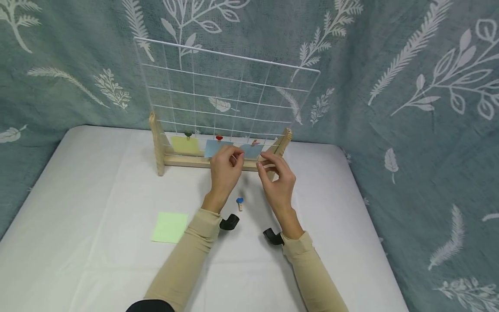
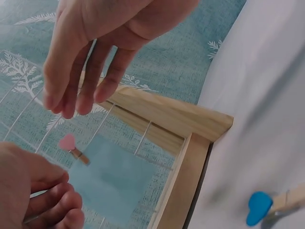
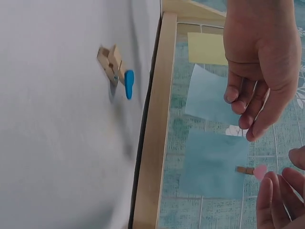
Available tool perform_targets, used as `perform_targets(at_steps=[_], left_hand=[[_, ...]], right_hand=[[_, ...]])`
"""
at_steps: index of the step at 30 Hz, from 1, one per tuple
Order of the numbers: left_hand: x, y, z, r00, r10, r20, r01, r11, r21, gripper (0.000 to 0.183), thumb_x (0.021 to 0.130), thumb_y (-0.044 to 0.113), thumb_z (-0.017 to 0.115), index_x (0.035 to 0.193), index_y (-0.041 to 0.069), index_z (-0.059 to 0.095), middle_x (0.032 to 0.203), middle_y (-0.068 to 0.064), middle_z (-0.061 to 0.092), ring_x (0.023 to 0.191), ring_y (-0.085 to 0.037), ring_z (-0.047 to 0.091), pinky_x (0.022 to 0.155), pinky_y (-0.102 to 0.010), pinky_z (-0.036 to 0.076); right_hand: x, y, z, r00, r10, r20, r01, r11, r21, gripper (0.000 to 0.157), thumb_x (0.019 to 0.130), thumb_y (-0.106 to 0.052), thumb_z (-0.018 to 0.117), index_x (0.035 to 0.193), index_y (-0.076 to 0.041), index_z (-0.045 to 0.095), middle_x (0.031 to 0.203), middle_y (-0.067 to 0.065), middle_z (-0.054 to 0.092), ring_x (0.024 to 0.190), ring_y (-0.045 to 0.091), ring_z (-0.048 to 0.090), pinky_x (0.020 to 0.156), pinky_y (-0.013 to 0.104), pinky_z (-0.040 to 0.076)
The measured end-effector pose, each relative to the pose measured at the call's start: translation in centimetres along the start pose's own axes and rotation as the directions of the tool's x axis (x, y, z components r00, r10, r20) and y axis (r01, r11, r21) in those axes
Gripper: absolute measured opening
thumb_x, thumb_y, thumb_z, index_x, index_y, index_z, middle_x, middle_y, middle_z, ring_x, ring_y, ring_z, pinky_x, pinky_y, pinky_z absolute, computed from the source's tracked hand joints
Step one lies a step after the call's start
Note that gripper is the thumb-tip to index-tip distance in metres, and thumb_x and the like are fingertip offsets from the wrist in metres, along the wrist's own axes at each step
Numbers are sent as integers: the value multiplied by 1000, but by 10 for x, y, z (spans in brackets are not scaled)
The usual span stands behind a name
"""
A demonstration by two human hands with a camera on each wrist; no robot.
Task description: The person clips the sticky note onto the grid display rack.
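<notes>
White table, 2 hands near 3 clipped notes

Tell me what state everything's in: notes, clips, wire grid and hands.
Wire grid: standing
Yellow note: held by green clip
Left blue note: held by red clip
Right blue note: held by pink clip
Green note: flat on table, unclipped
Blue clip: loose on table
Left hand: empty
Right hand: empty

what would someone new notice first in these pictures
Probably the white wire grid in its wooden stand at the back of the table, with a yellow note and two blue notes clipped low on it. Next, perhaps, the blue heart-topped clothespin on the table in front, and the green note by the left sleeve.
</notes>
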State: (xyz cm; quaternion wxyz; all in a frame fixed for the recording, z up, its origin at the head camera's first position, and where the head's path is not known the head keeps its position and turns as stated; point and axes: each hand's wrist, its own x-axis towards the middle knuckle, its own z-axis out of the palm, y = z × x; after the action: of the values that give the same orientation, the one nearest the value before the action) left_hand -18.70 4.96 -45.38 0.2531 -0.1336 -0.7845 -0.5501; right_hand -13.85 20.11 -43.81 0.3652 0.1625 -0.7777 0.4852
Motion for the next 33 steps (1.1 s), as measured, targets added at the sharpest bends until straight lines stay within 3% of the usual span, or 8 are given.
perform_targets(at_steps=[5,12,16,21,28,33], left_hand=[[-5,0,-6,1000,21,0,-21,999,25,8,97,8,73,93,3,78,84,-10,70,63,-20,59,60,-32,48],[-18,-5,-16,999,13,43,-16,997,70,8,97,11,74,94,7,79,80,-7,70,62,-18,57,62,-31,46],[-27,-10,-22,999,-14,47,10,996,94,7,96,10,75,93,7,80,75,-5,69,61,-17,55,61,-29,44],[-33,-17,-28,998,-35,47,29,994,108,6,96,10,76,91,7,79,73,-5,68,59,-17,54,59,-29,43],[-37,-25,-36,996,-47,78,38,992,117,6,97,10,75,94,7,79,71,-5,68,60,-17,56,60,-30,45],[-41,-34,-48,993,-84,83,74,990,123,5,96,7,75,94,5,79,72,-7,69,62,-20,57,62,-31,45]], right_hand=[[-5,-12,0,1000,26,13,-27,999,27,24,90,14,73,114,12,72,104,28,73,84,40,71,75,37,61],[-19,11,10,999,26,25,-27,999,28,15,91,11,74,106,8,76,96,22,76,82,34,71,74,45,59],[-30,26,17,997,42,62,-42,999,-11,8,92,3,77,100,2,80,93,15,79,84,29,72,79,41,58],[-34,26,17,993,99,65,-97,995,-23,6,93,1,77,99,1,80,93,14,79,86,29,72,85,33,55],[-33,10,10,982,167,90,-169,985,15,6,93,6,75,98,6,78,93,20,78,87,35,72,87,55,54],[-37,12,9,959,229,167,-236,972,19,7,94,5,73,99,4,79,96,20,79,91,33,73,89,56,55]])
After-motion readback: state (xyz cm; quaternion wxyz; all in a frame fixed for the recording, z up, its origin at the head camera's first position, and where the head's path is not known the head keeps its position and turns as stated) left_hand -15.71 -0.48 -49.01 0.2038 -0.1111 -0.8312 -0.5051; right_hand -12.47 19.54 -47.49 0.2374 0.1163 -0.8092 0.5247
